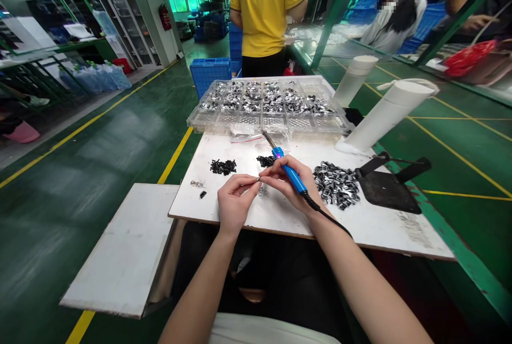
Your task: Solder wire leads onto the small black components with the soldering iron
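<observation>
My right hand is closed around a blue soldering iron, its metal tip pointing up and away to the left. The thumb and fingertips of that hand also meet my left hand at a tiny part. My left hand pinches this part, which is too small to name. Just beyond the hands are two small heaps of black pieces, one on the left and one partly behind the iron. Small clear or metallic bits lie beneath my fingers. To the right spreads a pile of shiny black-and-silver pieces.
A clear compartment tray full of similar pieces stands at the table's back. White tubes and a black metal stand are on the right. One loose black piece lies left. A person in yellow stands beyond.
</observation>
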A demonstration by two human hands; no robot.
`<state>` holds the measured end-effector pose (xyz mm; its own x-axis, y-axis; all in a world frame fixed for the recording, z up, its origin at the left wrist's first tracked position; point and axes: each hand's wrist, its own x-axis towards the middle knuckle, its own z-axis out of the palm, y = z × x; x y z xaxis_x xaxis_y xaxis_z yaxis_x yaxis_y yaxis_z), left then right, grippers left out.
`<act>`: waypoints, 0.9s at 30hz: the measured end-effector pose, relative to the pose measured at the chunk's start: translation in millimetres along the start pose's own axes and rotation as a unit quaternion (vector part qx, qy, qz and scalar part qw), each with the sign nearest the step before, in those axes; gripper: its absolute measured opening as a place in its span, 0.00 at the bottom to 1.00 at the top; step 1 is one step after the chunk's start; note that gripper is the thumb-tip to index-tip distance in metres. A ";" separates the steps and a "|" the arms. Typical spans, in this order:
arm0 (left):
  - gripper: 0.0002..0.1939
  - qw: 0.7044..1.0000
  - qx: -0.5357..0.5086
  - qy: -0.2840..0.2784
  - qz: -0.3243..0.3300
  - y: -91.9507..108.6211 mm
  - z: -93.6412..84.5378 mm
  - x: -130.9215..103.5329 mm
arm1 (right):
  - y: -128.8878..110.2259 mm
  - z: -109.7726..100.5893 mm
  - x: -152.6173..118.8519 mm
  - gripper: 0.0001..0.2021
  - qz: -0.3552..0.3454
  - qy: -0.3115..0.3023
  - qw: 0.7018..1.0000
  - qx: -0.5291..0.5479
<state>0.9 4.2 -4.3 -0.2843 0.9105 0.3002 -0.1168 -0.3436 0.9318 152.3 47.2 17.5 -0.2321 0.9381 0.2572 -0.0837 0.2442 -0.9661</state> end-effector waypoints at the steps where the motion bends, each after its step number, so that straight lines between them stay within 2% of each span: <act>1: 0.04 1.000 -0.001 0.000 0.000 0.0 -0.2 -0.1 | -0.2 -0.1 -0.1 0.21 -0.004 -0.002 1.000 -0.002; 13: 0.06 0.999 -0.015 -0.010 -0.041 1.4 -2.5 -1.1 | 0.1 -1.4 -1.3 0.20 -0.022 -0.017 0.999 -0.020; 27: 0.09 0.997 -0.016 0.006 -0.074 4.2 -1.9 -0.4 | 2.2 -2.0 -2.2 0.19 -0.039 -0.009 0.998 -0.040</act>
<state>-1.3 2.0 -0.9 -0.2740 0.9487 0.1577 -0.1875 -0.2135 0.9588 154.5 46.2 14.7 -0.2456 0.9112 0.3306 -0.0244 0.3352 -0.9418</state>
